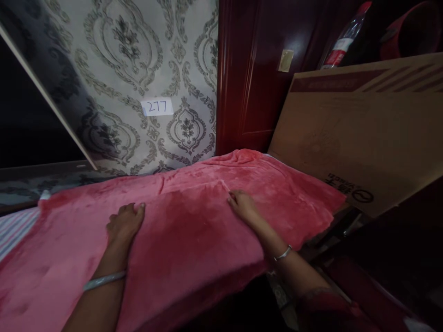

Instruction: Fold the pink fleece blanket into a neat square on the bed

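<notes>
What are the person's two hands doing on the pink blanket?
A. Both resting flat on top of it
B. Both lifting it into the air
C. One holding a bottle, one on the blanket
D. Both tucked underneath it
A: the left hand and right hand both lie palm-down on the pink blanket, holding nothing.

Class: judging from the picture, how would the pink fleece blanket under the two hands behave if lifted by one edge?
The pink blanket would probably flop and drape, since it sags over the surface's edge. Its plush nap suggests it would grip rather than slide under the left hand and right hand.

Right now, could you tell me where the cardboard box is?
The cardboard box leans at the right, behind the pink blanket, beyond the right hand.
</notes>
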Demonstrator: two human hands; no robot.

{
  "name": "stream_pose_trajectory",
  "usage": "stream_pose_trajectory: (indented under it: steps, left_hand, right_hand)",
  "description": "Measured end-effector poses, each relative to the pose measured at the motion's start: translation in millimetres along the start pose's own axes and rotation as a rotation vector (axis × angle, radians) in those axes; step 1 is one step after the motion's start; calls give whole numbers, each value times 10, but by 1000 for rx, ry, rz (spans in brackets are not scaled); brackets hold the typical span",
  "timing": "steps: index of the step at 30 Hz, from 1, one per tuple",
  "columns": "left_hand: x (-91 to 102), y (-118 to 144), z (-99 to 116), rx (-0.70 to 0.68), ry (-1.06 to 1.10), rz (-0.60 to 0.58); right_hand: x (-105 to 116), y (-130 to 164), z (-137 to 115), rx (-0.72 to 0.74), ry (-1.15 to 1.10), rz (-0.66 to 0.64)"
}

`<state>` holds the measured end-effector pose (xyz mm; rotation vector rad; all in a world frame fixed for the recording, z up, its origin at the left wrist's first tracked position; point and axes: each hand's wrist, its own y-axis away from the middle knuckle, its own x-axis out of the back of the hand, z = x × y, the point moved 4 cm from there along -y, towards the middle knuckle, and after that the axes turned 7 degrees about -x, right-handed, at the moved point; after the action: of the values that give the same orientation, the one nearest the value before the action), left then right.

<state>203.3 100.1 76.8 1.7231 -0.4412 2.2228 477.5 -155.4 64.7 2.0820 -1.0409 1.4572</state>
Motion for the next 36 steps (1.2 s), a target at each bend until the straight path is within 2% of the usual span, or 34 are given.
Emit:
stream_pose_trajectory:
  steps: [8,13,20,23,29,33,36]
  left_hand:
    - [-5,7,22,7,0,-12]
    - [-27,-22,-6,-6,-1,-6]
    - [-39,3,-29,-7,8,-18]
    - [-43,10,-24,-10,16,-21]
    - [-39,12,-5,-9,28,9]
    - [-34,1,3,-14,37,11]
    - [-35,-11,-2,-11,41,7]
  right_hand:
    - [-6,-359,-138,-56,-35,-40]
    - [-68,-459,-201,-110,-61,-22]
    - [-272,-433,4,-218,-106,31]
    - [-321,-448,69,-223,-143,38]
    - [-203,-461,118,-143,-266,16]
    - [-99,-303,201,-83,-365,-20]
    - [-124,-145,238,-47,-409,-21]
